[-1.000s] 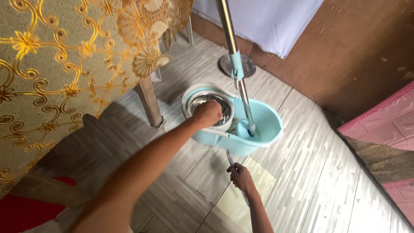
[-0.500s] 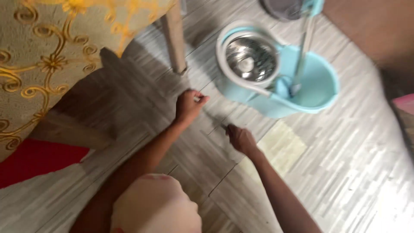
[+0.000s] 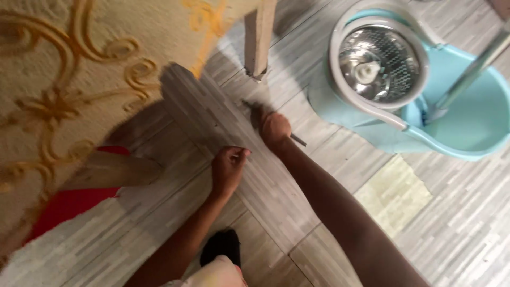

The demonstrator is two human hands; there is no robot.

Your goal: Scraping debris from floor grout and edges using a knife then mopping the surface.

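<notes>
- The floor (image 3: 467,223) of grey plank tiles fills more of the view than half a second ago; the camera has dropped closer and both arms reach further forward, toward the table leg.
- The patterned cloth (image 3: 79,79), gold on tan, hangs over the upper left, larger in the view than before.
- The light blue bucket (image 3: 473,127) with its steel spinner basket (image 3: 380,61) has shifted to the upper right corner; the mop pole (image 3: 473,72) leans in it.
- A pale patch (image 3: 393,194) of floor lies just below the bucket.
- The wooden table leg (image 3: 259,37) stands on the floor, just above the right hand.
- The right hand (image 3: 275,129) is clenched around a thin dark tool (image 3: 297,140), whose end pokes out toward the bucket; its other end lies on the floor by the table leg, well clear of the bucket.
- The left hand (image 3: 229,169) is curled almost into a fist, fingertips pinched together against the floor; whether it grips anything I cannot tell.
</notes>
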